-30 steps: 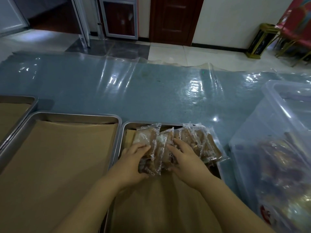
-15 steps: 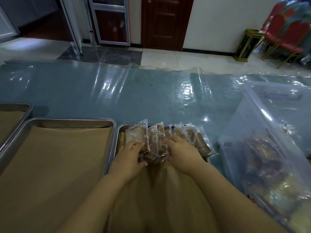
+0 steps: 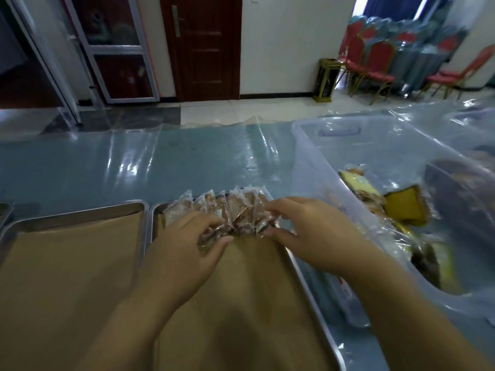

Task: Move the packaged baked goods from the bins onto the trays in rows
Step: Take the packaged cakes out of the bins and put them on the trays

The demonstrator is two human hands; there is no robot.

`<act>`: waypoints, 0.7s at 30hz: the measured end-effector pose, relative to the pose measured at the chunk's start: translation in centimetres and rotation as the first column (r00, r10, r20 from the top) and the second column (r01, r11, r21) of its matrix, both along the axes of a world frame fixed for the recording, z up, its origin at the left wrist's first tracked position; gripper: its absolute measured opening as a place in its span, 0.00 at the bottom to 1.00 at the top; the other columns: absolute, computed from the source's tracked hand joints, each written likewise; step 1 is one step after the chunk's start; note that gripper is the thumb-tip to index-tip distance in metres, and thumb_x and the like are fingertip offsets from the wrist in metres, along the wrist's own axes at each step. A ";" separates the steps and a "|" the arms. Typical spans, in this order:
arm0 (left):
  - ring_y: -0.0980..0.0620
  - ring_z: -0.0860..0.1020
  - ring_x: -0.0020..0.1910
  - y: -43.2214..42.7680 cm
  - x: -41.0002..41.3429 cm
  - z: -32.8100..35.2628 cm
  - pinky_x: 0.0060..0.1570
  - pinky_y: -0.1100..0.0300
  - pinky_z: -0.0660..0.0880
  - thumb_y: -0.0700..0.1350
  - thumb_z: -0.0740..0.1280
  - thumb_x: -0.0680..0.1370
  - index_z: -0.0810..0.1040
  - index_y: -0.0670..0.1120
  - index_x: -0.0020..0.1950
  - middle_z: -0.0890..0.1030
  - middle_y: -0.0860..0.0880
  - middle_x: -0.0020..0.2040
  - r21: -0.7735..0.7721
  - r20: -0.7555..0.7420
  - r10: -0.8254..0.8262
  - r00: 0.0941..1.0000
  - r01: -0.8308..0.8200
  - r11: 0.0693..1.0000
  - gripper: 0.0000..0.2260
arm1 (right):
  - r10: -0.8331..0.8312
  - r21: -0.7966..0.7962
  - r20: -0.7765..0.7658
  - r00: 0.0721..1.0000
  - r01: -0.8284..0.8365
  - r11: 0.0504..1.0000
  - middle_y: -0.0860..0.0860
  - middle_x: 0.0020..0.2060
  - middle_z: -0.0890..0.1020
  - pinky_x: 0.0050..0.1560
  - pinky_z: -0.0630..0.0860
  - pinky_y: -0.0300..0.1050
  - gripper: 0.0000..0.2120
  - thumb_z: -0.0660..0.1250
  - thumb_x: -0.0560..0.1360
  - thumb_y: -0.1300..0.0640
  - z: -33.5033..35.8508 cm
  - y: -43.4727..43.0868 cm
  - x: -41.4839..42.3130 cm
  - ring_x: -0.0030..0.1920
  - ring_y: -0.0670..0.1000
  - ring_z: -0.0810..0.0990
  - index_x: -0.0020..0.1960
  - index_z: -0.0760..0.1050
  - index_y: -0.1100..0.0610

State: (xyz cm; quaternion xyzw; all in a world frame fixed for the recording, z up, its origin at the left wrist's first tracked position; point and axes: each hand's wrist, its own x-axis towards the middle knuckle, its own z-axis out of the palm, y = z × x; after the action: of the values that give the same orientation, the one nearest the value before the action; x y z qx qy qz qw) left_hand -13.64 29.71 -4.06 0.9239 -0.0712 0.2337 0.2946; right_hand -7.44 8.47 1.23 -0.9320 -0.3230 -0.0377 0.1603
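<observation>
The left hand point(image 3: 184, 242) and right hand point(image 3: 308, 231) each pinch, as far as blur allows, a row of packaged pastries point(image 3: 237, 212) at the paper-lined tray's point(image 3: 153, 228) far end. More lie in the clear bin point(image 3: 321, 170) beside it.

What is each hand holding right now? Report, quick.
Left hand: pinching the row of packets on the tray.
Right hand: pinching the right end of that row.

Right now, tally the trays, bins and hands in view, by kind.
Trays: 3 (left tray, right tray, corner of a third at the left edge)
Bins: 1 (clear bin)
Hands: 2 (left hand, right hand, both pinching the packets)
Total: 6
</observation>
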 end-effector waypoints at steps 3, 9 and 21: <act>0.62 0.74 0.44 -3.4 -1.2 4.3 0.42 0.72 0.71 0.57 0.64 0.73 0.79 0.53 0.50 0.77 0.61 0.43 0.047 0.097 -0.096 0.991 0.092 0.995 0.12 | -0.045 0.042 0.051 0.998 0.043 0.998 0.44 0.57 0.79 0.51 0.75 0.44 0.20 0.63 0.74 0.43 2.8 -3.4 -1.8 0.53 0.46 0.77 0.65 0.70 0.45; 0.61 0.76 0.42 -10.1 -0.9 8.9 0.43 0.68 0.71 0.55 0.64 0.73 0.81 0.50 0.47 0.81 0.58 0.42 0.107 0.100 -0.305 0.947 0.294 0.950 0.12 | -0.195 0.129 0.062 0.979 0.186 0.974 0.44 0.51 0.81 0.49 0.76 0.42 0.19 0.68 0.71 0.46 6.5 -12.0 -2.1 0.49 0.44 0.79 0.62 0.74 0.47; 0.57 0.76 0.50 -25.8 7.6 9.1 0.47 0.54 0.76 0.65 0.57 0.73 0.73 0.58 0.57 0.77 0.59 0.51 0.399 -0.286 -0.201 0.937 0.307 0.864 0.18 | -0.141 -0.324 -0.062 0.988 0.114 0.939 0.43 0.55 0.78 0.51 0.74 0.43 0.21 0.64 0.72 0.40 5.2 -28.3 7.4 0.54 0.47 0.76 0.63 0.69 0.43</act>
State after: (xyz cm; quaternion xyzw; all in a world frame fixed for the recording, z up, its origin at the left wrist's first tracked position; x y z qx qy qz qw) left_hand -6.06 3.87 4.99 0.9695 -0.2085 0.0599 0.1142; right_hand -0.09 -19.80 6.48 -0.9653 -0.2566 0.0442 0.0178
